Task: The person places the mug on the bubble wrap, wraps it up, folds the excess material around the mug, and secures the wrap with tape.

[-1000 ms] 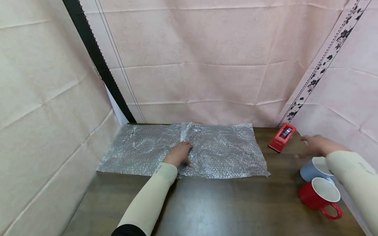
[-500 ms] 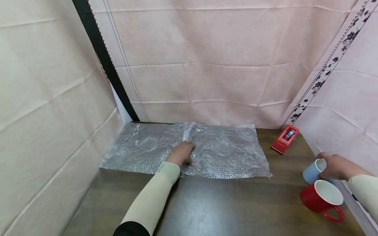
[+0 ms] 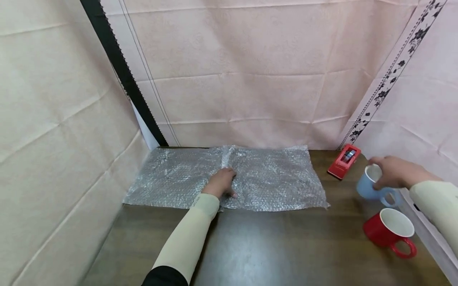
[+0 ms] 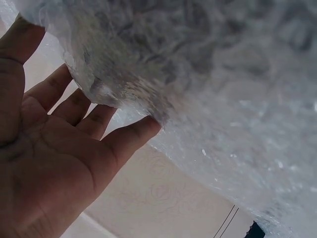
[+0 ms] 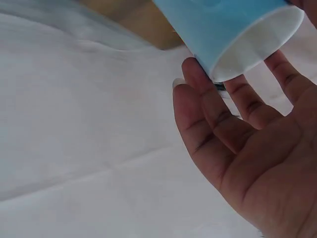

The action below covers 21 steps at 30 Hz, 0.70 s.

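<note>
Gripping light-blue mug (image 3: 365, 190) by its mouth with right hand (image 3: 398, 173), with thumb and fingers on opposite sides. Holding it at right end of counter (image 3: 268, 246), between red tape dispenser (image 3: 336, 168) and red mug (image 3: 377, 232), with its handle toward the red mug. Cannot tell contact or gap between mug base and counter. Showing white interior and fingertips against the rim in right wrist view.

Resting left hand (image 3: 221, 182) on bubble wrap (image 3: 277, 178), near the pale strip at its middle. Seeing fingers spread and fairly straight in left wrist view, with tips touching the wrap.

Got wrap laid flat across back of counter; cannot tell one sheet from two. Got tape dispenser just right of it, apart, near back edge. Got red mug standing nearest on the right. Wearing pale sleeves (image 3: 186, 234) on both arms. Backed by pinkish cloth (image 3: 250, 47) with black floral border (image 3: 390, 81) at right.
</note>
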Available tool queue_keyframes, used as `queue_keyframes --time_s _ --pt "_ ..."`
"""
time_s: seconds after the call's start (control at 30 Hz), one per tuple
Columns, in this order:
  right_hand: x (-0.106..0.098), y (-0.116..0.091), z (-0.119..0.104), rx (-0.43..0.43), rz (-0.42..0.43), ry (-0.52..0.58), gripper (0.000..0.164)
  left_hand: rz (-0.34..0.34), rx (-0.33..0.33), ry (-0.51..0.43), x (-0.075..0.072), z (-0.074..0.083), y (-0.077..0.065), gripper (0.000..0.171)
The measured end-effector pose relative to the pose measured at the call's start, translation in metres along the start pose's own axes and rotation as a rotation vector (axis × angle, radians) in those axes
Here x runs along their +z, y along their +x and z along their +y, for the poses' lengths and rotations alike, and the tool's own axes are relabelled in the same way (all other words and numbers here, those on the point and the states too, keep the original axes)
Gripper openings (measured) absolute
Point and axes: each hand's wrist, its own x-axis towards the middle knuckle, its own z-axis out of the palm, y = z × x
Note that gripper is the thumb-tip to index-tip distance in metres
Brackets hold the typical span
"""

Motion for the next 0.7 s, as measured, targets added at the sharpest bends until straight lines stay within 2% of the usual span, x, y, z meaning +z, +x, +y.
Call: queue_keyframes --time_s 0.13,0.2,0.3,0.47,0.7 --pt "-0.019 0.018 -0.038 -0.083 0.106 -0.042 0.074 -0.016 -0.026 -0.041 -0.013 0.01 -0.012 0.102" --pt "-0.022 0.028 -0.058 -0.114 0.13 -0.032 0.076 -0.014 -0.021 -0.037 -0.009 0.008 -0.009 0.102" --pt "-0.021 0.047 -0.088 -0.165 0.152 0.002 0.079 -0.026 -0.011 -0.018 0.006 -0.005 0.005 0.106" --pt "-0.007 0.082 -0.142 -0.213 0.161 0.073 0.088 -0.04 -0.011 -0.009 0.017 -0.016 0.019 0.112" --pt "0.03 0.125 -0.196 -0.269 0.166 0.181 0.095 -0.043 -0.016 -0.032 0.015 -0.015 0.016 0.111"
